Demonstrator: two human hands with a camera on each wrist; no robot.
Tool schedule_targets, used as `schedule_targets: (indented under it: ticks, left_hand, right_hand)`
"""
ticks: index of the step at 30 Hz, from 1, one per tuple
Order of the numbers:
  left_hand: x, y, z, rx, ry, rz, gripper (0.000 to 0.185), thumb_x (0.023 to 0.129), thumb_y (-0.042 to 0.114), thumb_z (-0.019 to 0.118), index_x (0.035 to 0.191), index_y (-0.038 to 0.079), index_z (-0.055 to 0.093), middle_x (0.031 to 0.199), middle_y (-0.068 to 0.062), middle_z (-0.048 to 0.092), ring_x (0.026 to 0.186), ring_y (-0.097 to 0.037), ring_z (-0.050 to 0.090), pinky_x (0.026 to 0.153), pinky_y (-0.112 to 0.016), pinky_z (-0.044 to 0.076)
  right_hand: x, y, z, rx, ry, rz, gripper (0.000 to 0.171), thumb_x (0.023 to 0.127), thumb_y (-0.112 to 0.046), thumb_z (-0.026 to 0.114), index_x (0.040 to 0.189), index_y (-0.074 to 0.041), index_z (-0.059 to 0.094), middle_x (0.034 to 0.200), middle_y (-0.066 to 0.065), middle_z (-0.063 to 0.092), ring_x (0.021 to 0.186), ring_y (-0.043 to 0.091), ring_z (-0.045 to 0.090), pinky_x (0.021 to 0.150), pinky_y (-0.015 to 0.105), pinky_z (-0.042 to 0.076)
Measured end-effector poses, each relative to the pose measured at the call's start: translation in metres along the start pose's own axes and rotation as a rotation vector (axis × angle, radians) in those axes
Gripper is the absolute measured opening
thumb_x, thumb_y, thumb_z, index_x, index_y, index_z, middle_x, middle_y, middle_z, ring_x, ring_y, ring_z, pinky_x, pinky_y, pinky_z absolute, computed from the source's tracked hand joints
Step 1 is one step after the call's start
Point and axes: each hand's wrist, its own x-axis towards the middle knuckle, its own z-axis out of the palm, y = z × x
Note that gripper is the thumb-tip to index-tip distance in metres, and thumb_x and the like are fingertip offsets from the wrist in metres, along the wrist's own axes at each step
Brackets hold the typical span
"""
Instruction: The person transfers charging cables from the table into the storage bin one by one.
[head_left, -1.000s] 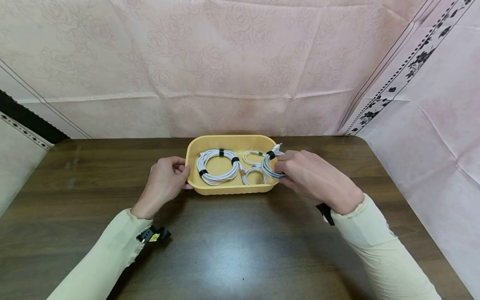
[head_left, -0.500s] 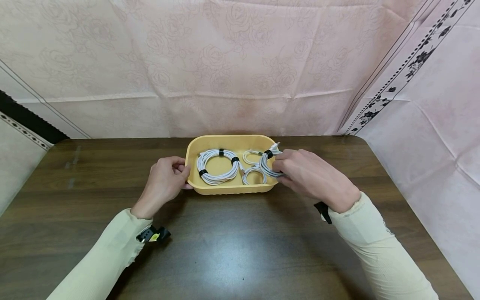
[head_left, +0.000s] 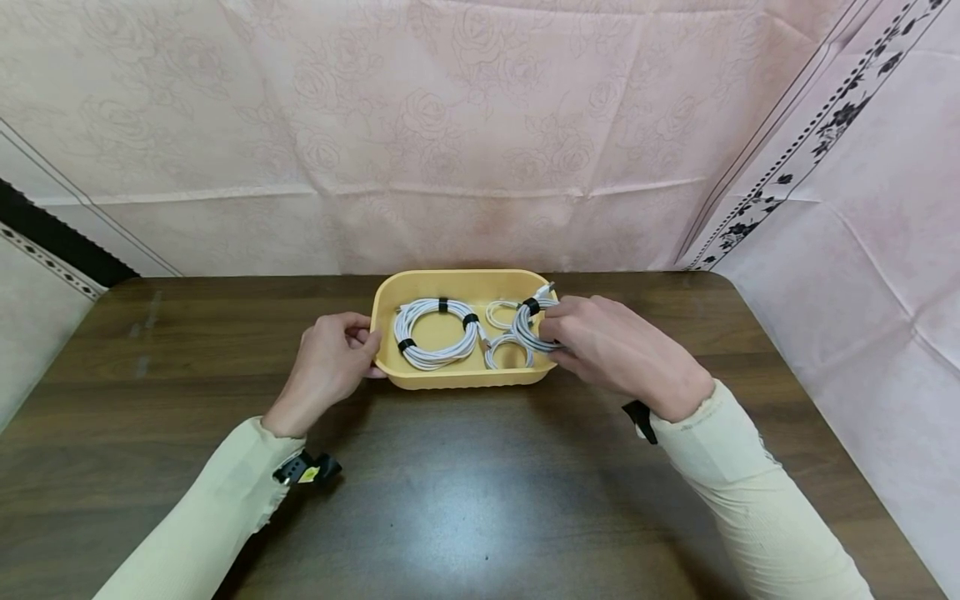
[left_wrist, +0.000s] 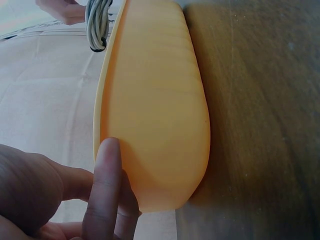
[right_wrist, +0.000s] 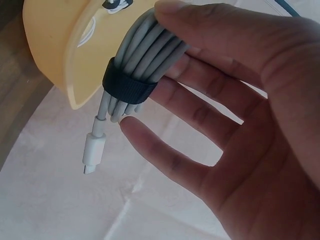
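Observation:
A yellow plastic tray (head_left: 465, 379) stands at the table's far edge. My left hand (head_left: 330, 358) grips its left end, with thumb and fingers at the rim in the left wrist view. Between thumb and fingers, my right hand (head_left: 615, 346) holds a coiled grey-white cable (right_wrist: 145, 47) over the tray's right end. A black strap (right_wrist: 127, 82) binds that coil, and a white plug (right_wrist: 94, 150) sticks out of it. A large white cable coil (head_left: 420, 360) with several black straps lies in the tray's left half. Smaller thin cable coils (head_left: 491, 358) lie to its right, partly under the held coil.
The brown wooden table (head_left: 450, 483) spreads out in front of the tray. Right behind it hangs a pale pink floral cloth (head_left: 450, 150), and another cloth (head_left: 885, 267) runs along the right side. Black wrist straps (head_left: 307, 468) sit at both cuffs.
My right hand has shifted slightly left, bringing the held cable coil further over the tray. The left hand and the tray have stayed in place.

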Motion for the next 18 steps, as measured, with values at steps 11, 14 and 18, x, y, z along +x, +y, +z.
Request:
schedule_targets:
  ticks: [11,14,18]
  left_hand:
    - [-0.0004,0.0004,-0.0005,-0.003,-0.01,-0.003,0.036,0.103,0.015,0.056,0.131,-0.008,0.06,0.102,-0.02,0.065,0.066,-0.01,0.07,0.066,-0.031,0.066]
    - [-0.0005,0.0004,-0.0007,-0.006,-0.011,-0.002,0.037,0.103,0.015,0.056,0.131,-0.008,0.06,0.102,-0.02,0.065,0.066,-0.01,0.07,0.066,-0.031,0.066]
    - [-0.0003,0.0003,-0.0008,-0.001,-0.008,-0.001,0.037,0.103,0.015,0.056,0.131,-0.008,0.06,0.102,-0.02,0.065,0.066,-0.01,0.071,0.065,-0.031,0.066]
  right_hand:
    - [0.0047,-0.0025,-0.0007,0.01,0.003,0.0,0.029,0.084,-0.002,0.072,0.068,-0.02,0.056,0.072,-0.007,0.049,0.064,0.011,0.042,0.056,0.023,0.039]
    - [0.0065,-0.0033,-0.0014,0.013,0.002,-0.004,0.029,0.085,-0.002,0.072,0.068,-0.02,0.056,0.072,-0.007,0.048,0.064,0.011,0.042,0.056,0.023,0.038]
    - [0.009,-0.0036,-0.002,0.014,-0.001,-0.006,0.029,0.084,-0.002,0.071,0.068,-0.02,0.056,0.072,-0.007,0.048,0.064,0.011,0.042,0.056,0.024,0.038]
